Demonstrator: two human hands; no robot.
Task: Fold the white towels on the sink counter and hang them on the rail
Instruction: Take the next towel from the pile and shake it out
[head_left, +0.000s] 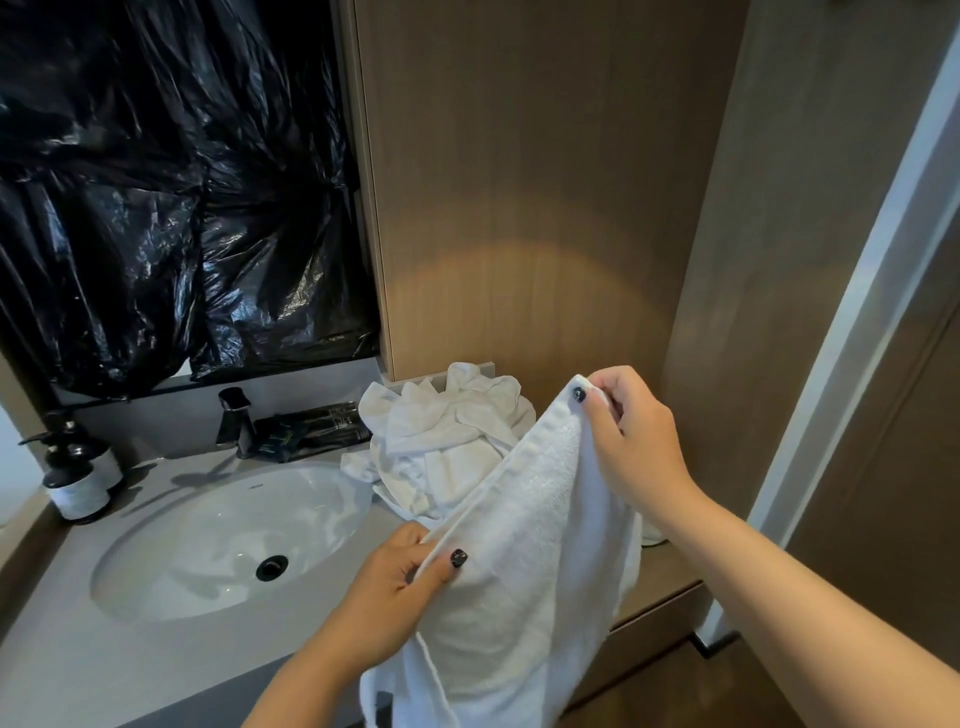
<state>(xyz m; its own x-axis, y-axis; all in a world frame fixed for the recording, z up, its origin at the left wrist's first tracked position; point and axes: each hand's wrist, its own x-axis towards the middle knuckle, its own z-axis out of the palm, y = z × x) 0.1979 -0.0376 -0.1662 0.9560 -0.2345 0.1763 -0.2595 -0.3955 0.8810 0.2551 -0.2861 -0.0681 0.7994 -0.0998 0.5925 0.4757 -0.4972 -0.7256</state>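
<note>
A white towel (524, 561) hangs in the air in front of the counter, stretched along its top edge between both hands. My left hand (395, 587) pinches the lower end of that edge between thumb and fingers. My right hand (631, 441) pinches the upper corner, raised higher and to the right. A crumpled heap of white towels (447, 441) lies on the grey sink counter (156, 670), at its right end against the wooden wall. The held towel covers the front of the heap. No rail shows in this view.
An oval white basin (223, 540) with a black drain sits in the counter, a dark tap (236, 423) behind it. Two dark pump bottles (78, 478) stand far left. Black plastic sheeting (171, 182) covers the mirror. Dark packets (317, 431) lie behind the basin. Wooden panels (519, 208) rise right.
</note>
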